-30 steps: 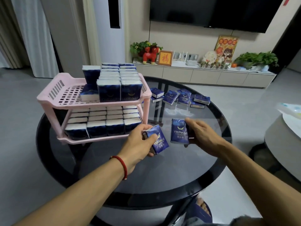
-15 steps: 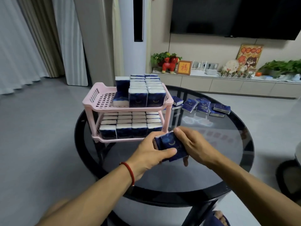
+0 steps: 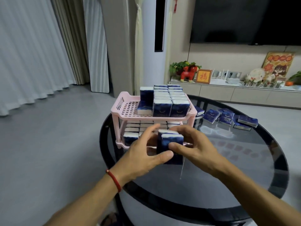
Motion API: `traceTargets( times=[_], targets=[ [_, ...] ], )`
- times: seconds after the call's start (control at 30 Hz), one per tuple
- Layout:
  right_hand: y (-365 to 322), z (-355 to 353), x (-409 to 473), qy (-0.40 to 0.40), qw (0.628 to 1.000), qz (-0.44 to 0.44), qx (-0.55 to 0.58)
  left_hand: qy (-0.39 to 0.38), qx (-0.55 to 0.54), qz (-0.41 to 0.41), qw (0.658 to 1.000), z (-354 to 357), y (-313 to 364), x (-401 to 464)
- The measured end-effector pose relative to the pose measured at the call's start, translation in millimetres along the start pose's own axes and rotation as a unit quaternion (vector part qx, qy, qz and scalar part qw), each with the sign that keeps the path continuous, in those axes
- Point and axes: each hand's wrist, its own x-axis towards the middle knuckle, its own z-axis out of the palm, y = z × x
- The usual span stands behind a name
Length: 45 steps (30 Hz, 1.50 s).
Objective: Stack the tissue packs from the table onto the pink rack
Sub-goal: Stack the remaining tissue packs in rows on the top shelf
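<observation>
Loose packs (image 3: 226, 119) lie on your glass table (image 3: 244, 160) at two o'clock, right of the pink rack (image 3: 123, 110), whose filled lower shelf sits just behind your hands. Your left hand (image 3: 143, 155) and right hand (image 3: 193, 147) pinch two upright tissue packs (image 3: 169, 144) together, thumbs in front.

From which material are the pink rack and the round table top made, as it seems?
The pink rack looks like moulded plastic with a matte finish: uniform colour, slotted walls, perforated shelf. The table top seems dark tinted glass, glossy: it mirrors the loose tissue packs, and the base shows through.
</observation>
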Motion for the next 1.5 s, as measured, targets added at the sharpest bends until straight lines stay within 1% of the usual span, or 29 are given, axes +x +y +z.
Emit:
traceTargets(
  times=[0.07,0.13,0.17,0.2,0.23,0.27,0.33,0.4,0.43,0.47,0.53,0.67,0.77,0.87,1.0,1.07,1.2,1.3,1.37,1.43,1.5],
  targets=[
    [-9,-2,5,0.011,0.999,-0.013,0.033,0.077,0.001,0.063,0.995,-18,15,1],
    [-15,-2,7,0.013,0.998,-0.015,0.053,0.172,0.095,0.101,0.975,-39,28,14],
    [-15,-1,8,0.014,0.998,-0.013,0.056,0.206,0.154,0.101,0.961,-50,32,25],
    [-15,0,9,0.017,0.998,-0.010,0.054,0.218,0.206,0.094,0.949,-60,36,39],
    [-14,1,10,0.020,0.998,-0.007,0.053,0.207,0.251,0.085,0.942,-69,38,54],
    [-13,2,11,0.021,0.998,-0.005,0.052,0.180,0.293,0.071,0.936,-77,40,68],
    [-12,3,13,0.022,0.999,-0.005,0.048,0.096,0.378,0.032,0.920,-87,42,96],
    [-10,2,13,0.020,0.999,-0.003,0.041,0.024,0.456,0.010,0.890,-90,40,118],
    [-8,1,13,0.020,0.999,-0.002,0.036,0.002,0.478,0.002,0.878,-90,37,125],
    [-6,0,12,0.020,0.999,0.001,0.030,-0.011,0.486,-0.007,0.874,-90,33,131],
    [-3,0,11,0.019,1.000,0.008,0.019,-0.020,0.475,-0.022,0.880,-90,26,140],
    [-1,-3,9,0.017,1.000,0.010,0.020,-0.001,0.452,-0.023,0.892,-93,23,148],
    [-1,-4,9,0.014,1.000,0.010,0.023,0.026,0.377,-0.038,0.925,-99,26,151],
    [-1,-5,9,0.014,0.999,0.016,0.026,0.053,0.312,-0.047,0.948,-104,28,156],
    [0,-6,10,0.017,0.999,0.019,0.030,0.090,0.287,-0.054,0.952,-105,29,166],
    [0,-6,10,0.019,0.999,0.024,0.028,0.105,0.287,-0.046,0.951,-107,29,170],
    [3,-5,10,0.021,0.999,0.031,0.016,0.065,0.295,0.009,0.953,-110,26,178],
    [3,-7,9,0.018,0.999,0.030,0.021,0.031,0.275,0.000,0.961,-113,23,180],
    [0,-8,9,0.009,0.999,0.025,0.040,0.004,0.286,-0.005,0.958,-116,20,182],
    [-4,-9,9,-0.011,0.998,0.021,0.062,0.000,0.304,-0.003,0.953,-120,19,186],
    [-9,-10,8,-0.035,0.997,0.018,0.073,0.018,0.303,0.008,0.953,-123,16,193]
  ],
)
